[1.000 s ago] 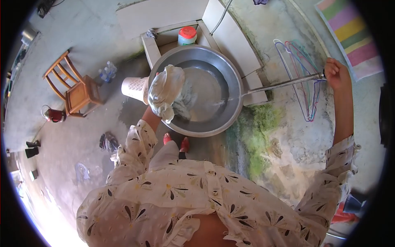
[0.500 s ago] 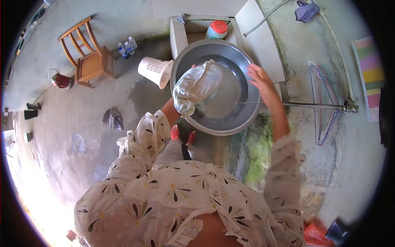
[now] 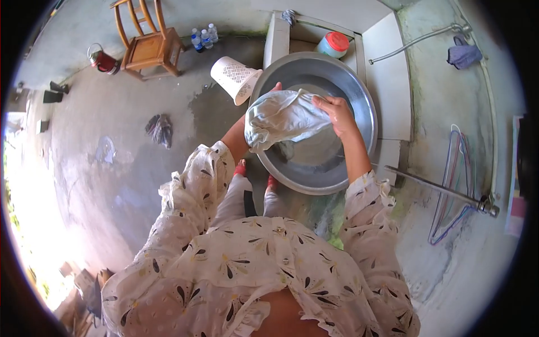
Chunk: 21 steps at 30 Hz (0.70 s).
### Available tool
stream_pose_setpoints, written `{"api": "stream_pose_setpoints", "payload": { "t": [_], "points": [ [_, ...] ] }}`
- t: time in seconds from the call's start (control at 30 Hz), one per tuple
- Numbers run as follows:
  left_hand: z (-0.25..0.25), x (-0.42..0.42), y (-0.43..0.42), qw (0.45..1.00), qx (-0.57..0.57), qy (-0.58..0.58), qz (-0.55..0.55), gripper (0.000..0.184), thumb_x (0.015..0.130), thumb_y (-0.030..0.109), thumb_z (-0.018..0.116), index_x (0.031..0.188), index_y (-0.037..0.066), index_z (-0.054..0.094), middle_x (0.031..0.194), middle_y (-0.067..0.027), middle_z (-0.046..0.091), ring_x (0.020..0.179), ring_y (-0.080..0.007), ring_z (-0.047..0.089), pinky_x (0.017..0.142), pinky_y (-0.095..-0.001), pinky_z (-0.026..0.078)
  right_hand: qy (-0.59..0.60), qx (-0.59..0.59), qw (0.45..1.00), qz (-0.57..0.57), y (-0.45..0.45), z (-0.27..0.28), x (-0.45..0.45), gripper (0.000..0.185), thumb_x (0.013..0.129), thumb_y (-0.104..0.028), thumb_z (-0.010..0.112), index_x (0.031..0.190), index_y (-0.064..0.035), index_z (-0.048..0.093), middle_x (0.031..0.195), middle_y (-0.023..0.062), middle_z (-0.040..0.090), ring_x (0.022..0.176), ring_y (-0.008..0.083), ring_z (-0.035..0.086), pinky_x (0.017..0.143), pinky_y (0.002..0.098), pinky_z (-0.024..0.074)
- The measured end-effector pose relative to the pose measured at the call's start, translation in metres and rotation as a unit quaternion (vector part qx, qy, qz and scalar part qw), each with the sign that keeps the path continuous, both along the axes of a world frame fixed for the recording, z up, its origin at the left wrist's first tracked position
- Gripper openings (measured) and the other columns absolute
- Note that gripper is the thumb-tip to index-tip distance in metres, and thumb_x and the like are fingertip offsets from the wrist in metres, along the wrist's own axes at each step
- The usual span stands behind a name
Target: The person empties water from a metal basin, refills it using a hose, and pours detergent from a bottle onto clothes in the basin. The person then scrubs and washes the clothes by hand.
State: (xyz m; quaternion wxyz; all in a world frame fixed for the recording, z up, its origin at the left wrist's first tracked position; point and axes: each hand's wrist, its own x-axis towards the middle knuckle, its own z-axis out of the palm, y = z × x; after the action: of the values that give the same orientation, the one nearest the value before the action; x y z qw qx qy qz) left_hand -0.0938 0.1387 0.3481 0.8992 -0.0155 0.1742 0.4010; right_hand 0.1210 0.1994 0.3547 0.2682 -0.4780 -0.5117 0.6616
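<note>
A wet white cloth [image 3: 287,117], bunched at its left end, is held over a large grey metal basin [image 3: 368,106]. My left hand [image 3: 277,87] is mostly hidden behind the cloth; only fingertips show past its upper edge, and the cloth hangs over that hand and wrist. With thumb and fingers closed, my right hand [image 3: 338,115] grips the cloth's right end. Below the cloth, shallow water [image 3: 317,150] lies in the basin.
A white perforated basket [image 3: 233,78] lies tilted against the basin's left side. Behind the basin is a red-lidded tub [image 3: 334,44]. A metal tap pipe [image 3: 438,188] reaches in from the right, near hangers [image 3: 449,191]. A wooden chair [image 3: 149,50] and bottles [image 3: 205,38] are farther back.
My right hand has come left from the basin's right rim and closed on the cloth. The cloth is now stretched between both hands. The view has shifted to the right.
</note>
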Motion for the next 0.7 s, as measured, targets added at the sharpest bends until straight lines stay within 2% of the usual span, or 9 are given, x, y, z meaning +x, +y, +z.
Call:
{"api": "stream_pose_setpoints", "payload": {
  "t": [0.07, 0.1, 0.17, 0.23, 0.33, 0.37, 0.47, 0.6, 0.7],
  "points": [
    [0.003, 0.0, -0.004, 0.999, -0.015, 0.026, 0.02, 0.058, 0.085, 0.056, 0.052, 0.106, 0.003, 0.061, 0.102, -0.0117, 0.064, 0.093, -0.0236, 0.062, 0.084, -0.0383, 0.05, 0.073, -0.055, 0.993, -0.078, -0.001, -0.006, 0.004, 0.032, 0.085, -0.031, 0.064, 0.092, 0.0004, 0.066, 0.09, 0.0042, 0.064, 0.09, 0.013, 0.057, 0.081, 0.0274, 0.0425],
    [0.001, -0.003, -0.006, 0.999, -0.022, 0.016, 0.021, 0.067, 0.084, 0.059, 0.05, 0.117, 0.001, 0.055, 0.114, -0.0136, 0.06, 0.101, -0.0259, 0.059, 0.091, -0.0381, 0.046, 0.127, -0.069, 0.985, -0.094, -0.001, -0.005, 0.004, 0.031, 0.085, -0.029, 0.065, 0.093, 0.0005, 0.065, 0.092, 0.0044, 0.064, 0.09, 0.0133, 0.058, 0.08, 0.0274, 0.0431],
    [-0.013, -0.008, -0.011, 0.999, -0.007, -0.013, 0.043, 0.071, 0.084, 0.059, 0.049, 0.123, 0.0, 0.049, 0.121, -0.0143, 0.056, 0.107, -0.0267, 0.056, 0.095, -0.0375, 0.043, 0.24, -0.092, 0.959, -0.12, 0.004, -0.002, 0.0, 0.028, 0.084, -0.025, 0.066, 0.095, 0.0008, 0.064, 0.095, 0.005, 0.063, 0.088, 0.0138, 0.058, 0.079, 0.0273, 0.0443],
    [-0.023, -0.009, -0.02, 0.998, 0.008, -0.033, 0.047, 0.075, 0.086, 0.058, 0.047, 0.13, -0.003, 0.042, 0.126, -0.0149, 0.052, 0.115, -0.0266, 0.051, 0.1, -0.0379, 0.038, 0.265, -0.105, 0.951, -0.119, 0.007, -0.009, 0.006, 0.029, 0.085, -0.026, 0.064, 0.098, -0.0001, 0.063, 0.097, 0.0055, 0.063, 0.09, 0.0146, 0.058, 0.081, 0.0291, 0.0448],
    [-0.031, 0.01, -0.035, 0.966, 0.101, 0.226, 0.075, 0.059, 0.087, 0.045, 0.056, 0.123, -0.001, 0.049, 0.117, -0.0112, 0.057, 0.105, -0.0208, 0.056, 0.093, -0.0345, 0.044, 0.278, -0.12, 0.946, -0.115, 0.005, -0.018, 0.016, 0.029, 0.089, -0.028, 0.059, 0.102, -0.002, 0.061, 0.098, 0.0056, 0.062, 0.094, 0.0158, 0.058, 0.084, 0.0318, 0.0453],
    [-0.039, 0.018, -0.037, 0.948, 0.058, 0.301, 0.083, 0.043, 0.089, 0.036, 0.056, 0.114, 0.0, 0.056, 0.105, -0.0068, 0.062, 0.094, -0.0165, 0.06, 0.084, -0.0314, 0.048, 0.286, -0.13, 0.943, -0.109, 0.003, -0.02, 0.022, 0.029, 0.089, -0.027, 0.059, 0.103, -0.0022, 0.061, 0.098, 0.0056, 0.062, 0.094, 0.0158, 0.058, 0.084, 0.0319, 0.0454],
    [-0.059, 0.034, -0.041, 0.89, 0.05, 0.427, 0.155, 0.033, 0.091, 0.031, 0.055, 0.104, 0.001, 0.061, 0.097, -0.0044, 0.063, 0.084, -0.0146, 0.062, 0.077, -0.0296, 0.05, 0.301, -0.147, 0.936, -0.105, -0.001, -0.029, 0.028, 0.035, 0.091, -0.031, 0.055, 0.109, -0.0006, 0.058, 0.104, 0.0086, 0.061, 0.098, 0.0189, 0.058, 0.087, 0.034, 0.0456],
    [-0.054, 0.053, -0.041, 0.934, 0.008, 0.258, 0.249, 0.035, 0.091, 0.035, 0.054, 0.107, 0.003, 0.058, 0.099, -0.0045, 0.063, 0.087, -0.0149, 0.061, 0.078, -0.0308, 0.049, 0.293, -0.127, 0.94, -0.118, 0.0, -0.041, 0.024, 0.032, 0.091, -0.027, 0.055, 0.111, -0.0008, 0.056, 0.106, 0.0097, 0.061, 0.098, 0.0206, 0.059, 0.087, 0.0347, 0.0457],
    [-0.05, 0.063, -0.034, 0.945, -0.089, 0.168, 0.268, 0.044, 0.091, 0.044, 0.05, 0.108, 0.005, 0.056, 0.101, -0.0069, 0.062, 0.089, -0.0206, 0.061, 0.081, -0.0367, 0.048, 0.137, -0.064, 0.979, -0.136, 0.006, -0.062, 0.013, 0.028, 0.088, -0.021, 0.058, 0.109, -0.0012, 0.055, 0.105, 0.0078, 0.06, 0.095, 0.0194, 0.059, 0.084, 0.0338, 0.0456]
  ]
}}
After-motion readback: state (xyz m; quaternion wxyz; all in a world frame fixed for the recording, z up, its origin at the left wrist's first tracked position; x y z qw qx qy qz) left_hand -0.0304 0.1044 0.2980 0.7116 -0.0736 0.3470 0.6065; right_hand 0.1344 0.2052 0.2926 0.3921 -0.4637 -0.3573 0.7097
